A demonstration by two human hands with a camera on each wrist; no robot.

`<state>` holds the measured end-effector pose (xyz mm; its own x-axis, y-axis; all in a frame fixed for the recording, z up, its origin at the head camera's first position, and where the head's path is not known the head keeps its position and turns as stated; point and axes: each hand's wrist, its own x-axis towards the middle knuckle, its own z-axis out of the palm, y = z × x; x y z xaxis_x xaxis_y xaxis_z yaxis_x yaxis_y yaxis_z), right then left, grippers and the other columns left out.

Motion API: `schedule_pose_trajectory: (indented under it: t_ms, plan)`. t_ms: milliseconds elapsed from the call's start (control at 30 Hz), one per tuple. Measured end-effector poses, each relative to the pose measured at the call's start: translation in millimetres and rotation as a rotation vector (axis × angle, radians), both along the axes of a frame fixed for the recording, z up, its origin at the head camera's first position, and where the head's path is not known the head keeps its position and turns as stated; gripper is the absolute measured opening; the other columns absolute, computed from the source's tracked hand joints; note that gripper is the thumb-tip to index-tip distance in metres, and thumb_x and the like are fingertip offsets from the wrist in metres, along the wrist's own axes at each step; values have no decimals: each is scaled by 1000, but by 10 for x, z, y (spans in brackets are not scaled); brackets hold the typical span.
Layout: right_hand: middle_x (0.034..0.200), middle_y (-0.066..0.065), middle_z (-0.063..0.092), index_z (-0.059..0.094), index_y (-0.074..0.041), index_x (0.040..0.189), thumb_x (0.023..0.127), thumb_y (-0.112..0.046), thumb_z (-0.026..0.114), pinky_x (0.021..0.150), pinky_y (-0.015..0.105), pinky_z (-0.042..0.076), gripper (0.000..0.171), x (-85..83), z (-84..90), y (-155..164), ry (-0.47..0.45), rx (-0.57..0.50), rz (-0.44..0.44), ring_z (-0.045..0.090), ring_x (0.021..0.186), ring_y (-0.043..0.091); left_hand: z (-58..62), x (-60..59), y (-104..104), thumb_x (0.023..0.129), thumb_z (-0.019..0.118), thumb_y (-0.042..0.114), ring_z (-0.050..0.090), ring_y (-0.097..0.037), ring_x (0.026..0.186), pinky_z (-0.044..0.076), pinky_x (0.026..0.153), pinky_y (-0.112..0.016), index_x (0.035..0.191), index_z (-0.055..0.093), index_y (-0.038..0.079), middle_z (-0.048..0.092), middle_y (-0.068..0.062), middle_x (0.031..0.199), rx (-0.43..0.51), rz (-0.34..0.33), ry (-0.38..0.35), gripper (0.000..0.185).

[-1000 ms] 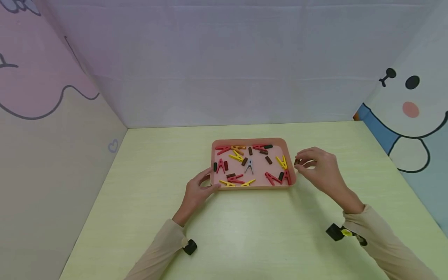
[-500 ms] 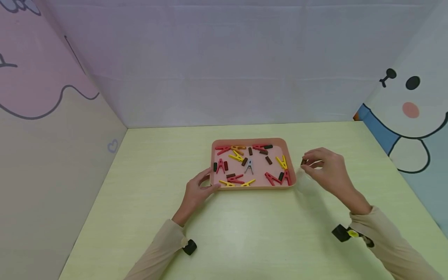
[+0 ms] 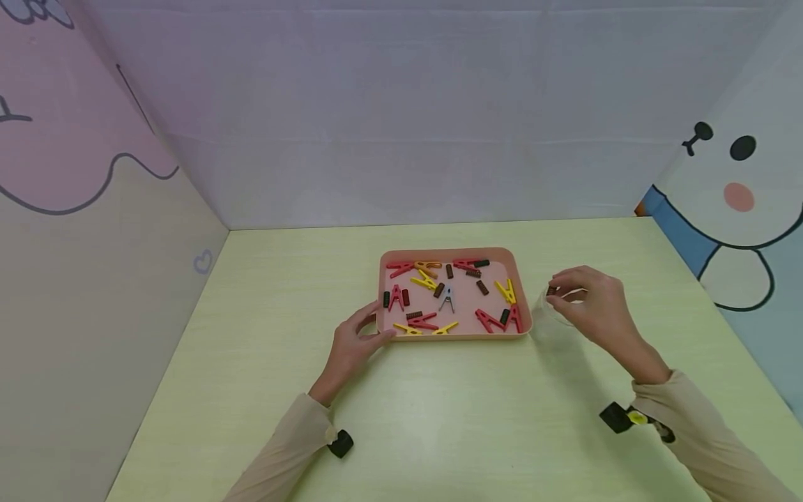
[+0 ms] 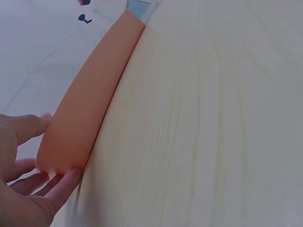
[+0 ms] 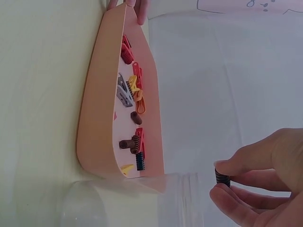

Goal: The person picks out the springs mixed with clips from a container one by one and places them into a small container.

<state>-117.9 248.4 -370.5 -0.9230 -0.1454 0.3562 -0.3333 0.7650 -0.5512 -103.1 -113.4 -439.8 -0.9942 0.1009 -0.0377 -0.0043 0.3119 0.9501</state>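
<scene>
My left hand (image 3: 353,343) holds the front left corner of a pink tray (image 3: 458,337), thumb and fingers spread around it. In the tray lie red clothespins (image 3: 486,321), yellow clothespins (image 3: 505,291), a grey clothespin (image 3: 447,298) and several small brown or black ribbed cylinders (image 5: 136,118). To the right of the tray, my right hand (image 3: 592,303) pinches one dark ribbed cylinder (image 5: 222,178) between thumb and fingertips. A clear container (image 5: 182,203) stands just below that hand, its mouth close to the fingertips, partly hidden by the hand in the head view.
A pale wooden table (image 3: 439,418) carries everything. White cloth (image 3: 401,125) hangs behind it, and walls with cartoon drawings flank both sides. Each sleeve has a black camera strapped on, one on the left (image 3: 341,443) and one on the right (image 3: 616,417).
My right hand has moved right, away from the tray's right edge, with the ribbed cylinder, and is now over the clear container. The left hand and the tray have stayed put.
</scene>
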Motion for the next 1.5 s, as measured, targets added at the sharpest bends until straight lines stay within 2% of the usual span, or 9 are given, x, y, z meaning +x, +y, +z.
schedule_pose_trajectory:
  t_ms: [167, 367, 1000, 1233, 1500]
  plan:
    - [95, 22, 64, 68, 9, 95, 75, 6, 75, 66, 38, 55, 22, -8, -27, 38, -15, -3, -12, 66, 76, 33, -14, -3, -5, 85, 72, 12, 48, -35, 122, 51, 87, -38, 137, 47, 0, 45, -19, 139, 9, -3, 5, 59]
    - [97, 23, 64, 68, 10, 96, 75, 5, 75, 68, 45, 54, 22, -26, -64, 59, -46, -9, -30, 66, 77, 34, -12, -8, -7, 85, 72, 12, 48, -35, 122, 51, 87, -38, 137, 47, 0, 46, -19, 139, 7, -1, 5, 59]
    - [95, 23, 63, 69, 9, 95, 76, 5, 74, 68, 48, 54, 20, -55, -145, 104, -83, 11, -40, 65, 77, 35, -25, -21, -9, 85, 71, 12, 47, -35, 124, 51, 87, -37, 138, 46, 0, 44, -19, 141, 18, -15, 5, 60]
    - [96, 26, 64, 67, 9, 97, 77, 4, 74, 70, 50, 54, 22, -51, -134, 107, -95, 21, -59, 65, 78, 37, -38, -24, -10, 85, 71, 13, 47, -35, 124, 51, 86, -37, 138, 46, 0, 44, -18, 141, 13, -12, 4, 59]
    - [93, 22, 65, 68, 5, 98, 78, 1, 74, 68, 50, 55, 21, -27, -52, 56, -54, 37, -50, 66, 76, 35, -56, -24, -10, 85, 71, 11, 47, -36, 124, 51, 87, -37, 138, 46, -1, 44, -19, 141, 14, -10, 13, 60]
